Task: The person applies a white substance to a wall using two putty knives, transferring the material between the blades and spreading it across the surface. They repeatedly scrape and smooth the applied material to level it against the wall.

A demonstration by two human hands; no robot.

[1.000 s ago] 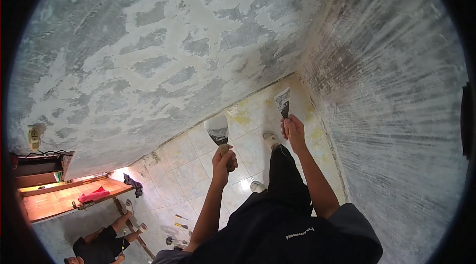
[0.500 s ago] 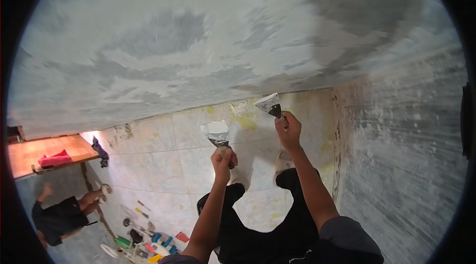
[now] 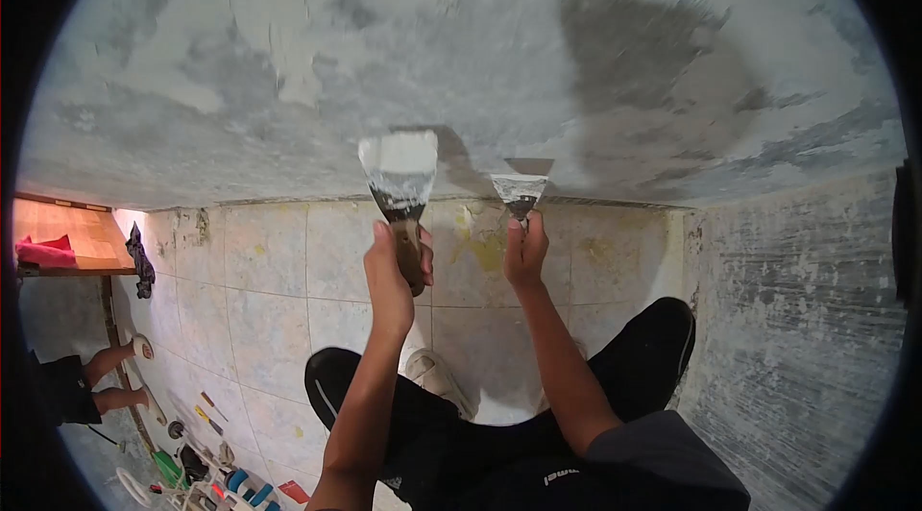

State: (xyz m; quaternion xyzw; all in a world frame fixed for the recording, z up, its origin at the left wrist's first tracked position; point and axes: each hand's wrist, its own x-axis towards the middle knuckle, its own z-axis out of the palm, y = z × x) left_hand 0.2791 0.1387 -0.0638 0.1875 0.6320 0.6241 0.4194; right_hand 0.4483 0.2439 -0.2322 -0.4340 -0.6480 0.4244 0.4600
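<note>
My left hand (image 3: pixel 389 280) is closed around the handle of a wide putty knife (image 3: pixel 403 194), its blade pointing up at the wall and loaded with white putty along the end. To the right, my right hand (image 3: pixel 526 247) grips a second putty knife (image 3: pixel 520 187) low in front of the wall, its blade smeared with white and casting a shadow close by. Both blades face the grey wall (image 3: pixel 288 79), which is coated in uneven white and grey patches. A darker shadow lies on the wall at the upper right.
A rough, streaked grey side wall (image 3: pixel 797 261) stands at my right. Below is a tiled floor (image 3: pixel 269 261) with yellowish stains. Tools and bottles (image 3: pixel 240 487) lie at the lower left, near another person's legs (image 3: pixel 120 377). A wooden surface (image 3: pixel 82 228) holds a pink cloth (image 3: pixel 46 252).
My left hand and its putty knife have risen towards the wall and moved left. My right hand has shifted left and slightly down. My knees are wider apart and the view has shifted.
</note>
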